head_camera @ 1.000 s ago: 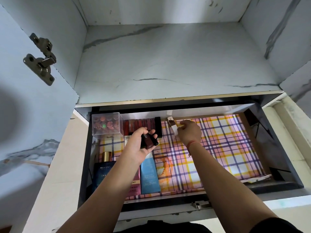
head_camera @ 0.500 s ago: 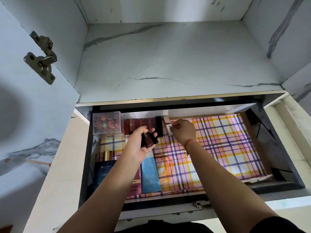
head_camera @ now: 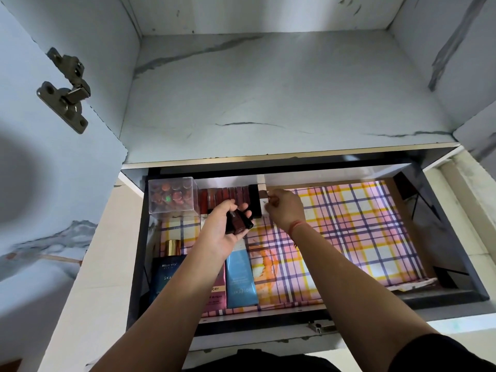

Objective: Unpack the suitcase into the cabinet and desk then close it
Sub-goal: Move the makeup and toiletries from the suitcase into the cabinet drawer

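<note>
An open drawer (head_camera: 442,294) lined with plaid paper sits below a marble-look cabinet shelf (head_camera: 268,98). My left hand (head_camera: 225,226) grips a few dark red lipstick tubes (head_camera: 239,222) over the drawer's left half. My right hand (head_camera: 284,210) pinches a small white-capped tube (head_camera: 264,194) at the right end of a row of dark red lipsticks (head_camera: 228,197) along the drawer's back wall. A clear box of lipsticks (head_camera: 173,194) stands in the back left corner.
A dark blue perfume box with a gold cap (head_camera: 166,272), a pink box (head_camera: 216,294) and a light blue tube (head_camera: 240,277) lie at the drawer's front left. The open cabinet door with its hinge (head_camera: 67,89) stands on the left. The plaid liner (head_camera: 349,232) is bare on the right.
My right hand has moved the white-capped tube back and left, up against the end of the lipstick row. My left hand stays in place with its tubes.
</note>
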